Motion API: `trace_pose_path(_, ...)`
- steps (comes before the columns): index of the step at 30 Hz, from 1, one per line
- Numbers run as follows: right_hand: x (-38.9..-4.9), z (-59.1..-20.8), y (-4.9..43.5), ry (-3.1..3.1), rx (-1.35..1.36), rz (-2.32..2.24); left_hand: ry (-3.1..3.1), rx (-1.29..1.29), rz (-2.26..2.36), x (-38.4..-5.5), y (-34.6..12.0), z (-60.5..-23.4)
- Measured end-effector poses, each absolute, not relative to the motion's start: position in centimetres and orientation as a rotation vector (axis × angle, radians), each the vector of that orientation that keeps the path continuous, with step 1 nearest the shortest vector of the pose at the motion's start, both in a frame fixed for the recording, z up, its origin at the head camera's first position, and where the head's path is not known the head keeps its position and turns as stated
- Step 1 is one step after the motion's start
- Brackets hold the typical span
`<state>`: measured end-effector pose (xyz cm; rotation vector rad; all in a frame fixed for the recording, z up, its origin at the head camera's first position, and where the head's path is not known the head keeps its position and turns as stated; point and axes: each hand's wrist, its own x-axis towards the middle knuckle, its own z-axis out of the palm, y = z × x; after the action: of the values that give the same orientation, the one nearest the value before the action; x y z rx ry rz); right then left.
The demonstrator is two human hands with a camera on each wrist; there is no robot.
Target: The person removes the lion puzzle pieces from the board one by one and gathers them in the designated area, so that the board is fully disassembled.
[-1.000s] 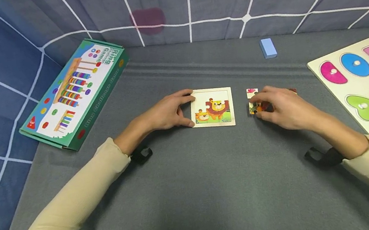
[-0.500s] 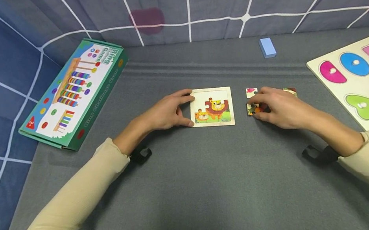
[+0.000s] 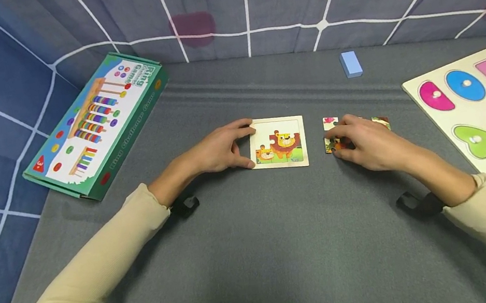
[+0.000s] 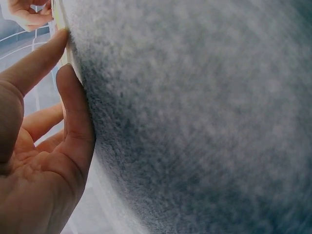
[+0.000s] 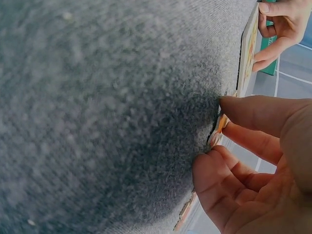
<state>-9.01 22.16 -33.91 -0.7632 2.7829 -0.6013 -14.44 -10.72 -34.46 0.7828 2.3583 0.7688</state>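
A square wooden puzzle tray (image 3: 268,128) lies flat in the middle of the table, with a lion and a cub on the pieces in its lower part. My left hand (image 3: 223,148) spans its left edge, index finger and thumb near the two left corners with the fingers fairly straight. To the tray's right, my right hand (image 3: 369,142) pinches a colourful puzzle piece (image 5: 223,123) between thumb and finger, low over the cloth. A piece with a pink flower (image 3: 330,121) shows just beyond those fingertips. Another piece (image 3: 382,121) lies partly hidden behind the hand.
A green ring game box (image 3: 95,126) lies at the back left. Towards the back stands a small blue block (image 3: 351,64). A pale shape board (image 3: 429,72) with knobbed pieces takes up the right side. A checked cloth (image 3: 221,8) hangs behind.
My right hand has shifted very slightly left, uncovering more of the piece on its right. My left hand stays at the tray's edge.
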Motion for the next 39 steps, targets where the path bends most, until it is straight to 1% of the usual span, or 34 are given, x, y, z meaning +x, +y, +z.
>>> trace_pose_path(17, -9.1, -34.3, 22.4, 2.823, -0.789, -0.695, 2.351, 0.784, 0.784, -14.5, -10.8, -34.6)
trace_pose_path(26, -9.3, -33.5, 22.2, 2.847, -0.757, -0.665, 2.353, 0.792, 0.785, -14.5, -10.7, -34.5)
trace_pose_path(32, -9.8, -32.8, 20.4, 2.838, -0.819, -0.775, 2.362, 0.789, 0.773, -14.5, -10.7, -34.5)
trace_pose_path(39, -10.4, -32.7, 16.8, 2.7, -0.854, -0.837, 2.374, 0.805, 0.785, -14.5, -10.7, -34.6)
